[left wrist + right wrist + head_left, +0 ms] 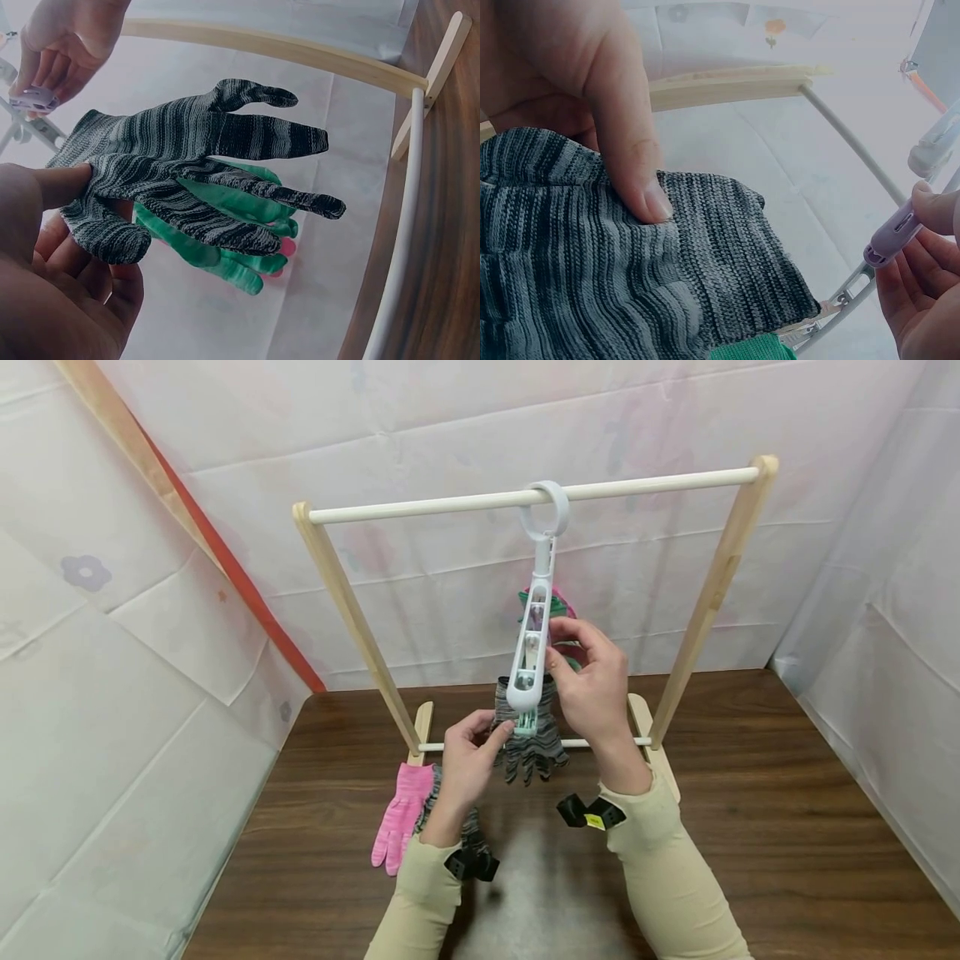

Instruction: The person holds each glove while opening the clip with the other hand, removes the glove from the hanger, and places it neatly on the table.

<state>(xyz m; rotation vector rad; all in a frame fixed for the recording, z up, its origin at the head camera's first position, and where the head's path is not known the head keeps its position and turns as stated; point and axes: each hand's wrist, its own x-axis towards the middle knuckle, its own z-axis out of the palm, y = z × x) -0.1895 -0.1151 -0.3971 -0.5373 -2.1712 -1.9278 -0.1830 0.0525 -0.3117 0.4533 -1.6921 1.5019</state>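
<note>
A white clip hanger [522, 696] hangs by its ring from the rod. My left hand [467, 764] pinches a grey-and-black striped knit glove [161, 139] near its cuff, thumb on top, glove fingers pointing away. My right hand [596, 685] holds a small purple clip [894, 231] between thumb and fingers, beside the hanger. In the right wrist view the glove's cuff edge lies a short way from that clip. Behind the striped glove hangs a green glove [225, 195], with a bit of pink [288, 246] showing past it. A teal clip [527, 723] dangles at the hanger's near end.
The wooden stand has a white top rod [420, 508], slanting side posts [708, 602] and a low crossbar. A pink glove [405, 810] lies on the dark wood table [787, 827] at the left, beside striped knit fabric [474, 837] partly hidden under my left forearm.
</note>
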